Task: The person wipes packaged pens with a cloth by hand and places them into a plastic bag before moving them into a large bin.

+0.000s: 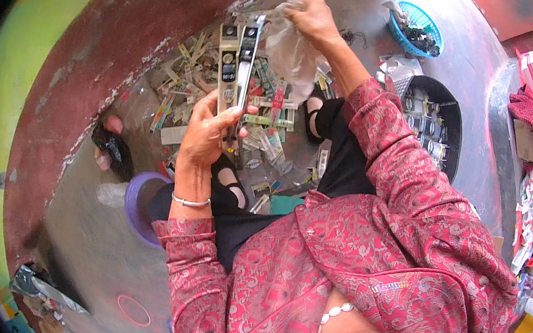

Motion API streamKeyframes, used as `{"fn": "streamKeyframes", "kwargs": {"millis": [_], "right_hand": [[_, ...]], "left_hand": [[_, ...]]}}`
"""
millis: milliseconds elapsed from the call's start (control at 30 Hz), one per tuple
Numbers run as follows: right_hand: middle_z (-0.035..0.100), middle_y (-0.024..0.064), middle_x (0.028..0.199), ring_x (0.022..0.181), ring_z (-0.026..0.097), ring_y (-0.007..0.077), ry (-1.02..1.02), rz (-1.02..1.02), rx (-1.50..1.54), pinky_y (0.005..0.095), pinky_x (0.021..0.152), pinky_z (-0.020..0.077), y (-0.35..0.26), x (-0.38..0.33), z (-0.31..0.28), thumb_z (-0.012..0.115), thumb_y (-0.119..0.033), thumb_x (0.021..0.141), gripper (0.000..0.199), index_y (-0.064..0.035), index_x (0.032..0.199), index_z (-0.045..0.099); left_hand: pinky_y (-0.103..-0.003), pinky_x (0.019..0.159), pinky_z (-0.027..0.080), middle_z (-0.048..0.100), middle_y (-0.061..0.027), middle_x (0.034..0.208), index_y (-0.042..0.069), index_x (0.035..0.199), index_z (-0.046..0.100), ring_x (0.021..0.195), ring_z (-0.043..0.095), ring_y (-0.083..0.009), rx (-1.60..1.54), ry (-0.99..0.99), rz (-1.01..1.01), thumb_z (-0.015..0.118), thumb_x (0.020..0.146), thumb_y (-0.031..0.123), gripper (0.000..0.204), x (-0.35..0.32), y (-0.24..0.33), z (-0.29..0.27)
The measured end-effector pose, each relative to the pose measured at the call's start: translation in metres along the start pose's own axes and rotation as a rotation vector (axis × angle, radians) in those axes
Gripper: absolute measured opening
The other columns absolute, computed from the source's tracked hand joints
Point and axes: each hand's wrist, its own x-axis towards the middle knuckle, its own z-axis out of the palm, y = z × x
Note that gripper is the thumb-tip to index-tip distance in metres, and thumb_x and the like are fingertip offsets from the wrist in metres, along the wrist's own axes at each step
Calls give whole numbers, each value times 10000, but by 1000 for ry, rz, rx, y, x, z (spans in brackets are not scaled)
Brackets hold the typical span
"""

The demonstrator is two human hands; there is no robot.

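Note:
Upright in my left hand (202, 133) are a few long, narrow packs (227, 76) with black label patches, gripped at their lower ends by the closed fingers and thumb. Their tops reach toward my right hand (316, 22), which is raised to the right of them. Its fingers are closed on a crumpled clear plastic bag (292, 60) that hangs down beside the packs. Whether the bag touches the packs, I cannot tell. Below both hands, a loose pile of similar slim packs (273, 141) lies scattered on the floor around my feet, partly hidden by the left hand.
A black tub (457, 129) holding several packed items stands by my right knee. Beyond it is a blue basket (395, 29) with black things inside. A purple round rim (136, 215) shows by my left leg, near a black plastic bag (116, 153). A low red wall (70, 78) curves behind.

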Motion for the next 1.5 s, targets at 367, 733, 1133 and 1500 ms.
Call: {"fn": "streamKeyframes", "kwargs": {"millis": [367, 733, 1133, 1500], "right_hand": [[628, 57, 769, 682, 583, 154, -625, 411, 974, 281, 667, 462, -51, -67, 22, 675, -144, 740, 205, -23, 886, 597], [610, 116, 800, 708, 623, 194, -53, 491, 1295, 366, 622, 552, -10, -14, -25, 602, -122, 802, 160, 9, 882, 558], [616, 31, 888, 758, 572, 107, -741, 206, 835, 248, 680, 472, -46, -56, -6, 589, -344, 821, 334, -50, 979, 601], [587, -2, 738, 663, 527, 85, -511, 216, 824, 230, 593, 426, -40, -58, 3, 660, -77, 750, 164, -22, 898, 614]], "left_hand": [[-202, 532, 477, 622, -153, 954, -4, 1151, 441, 633, 580, -106, -8, -60, 1, 575, 828, 166, 388, 6, -8, 3], [-168, 492, 439, 611, -128, 906, -45, 1186, 402, 573, 528, -65, -88, -25, 9, 563, 824, 129, 433, 5, 1, -13], [-187, 462, 439, 628, -138, 778, -54, 1097, 459, 514, 555, -99, 74, -363, -146, 623, 792, 234, 450, 5, 1, -11], [-167, 465, 461, 625, -142, 843, -66, 1161, 423, 542, 564, -76, 87, -353, -66, 634, 781, 319, 581, 16, 6, -18]]}}
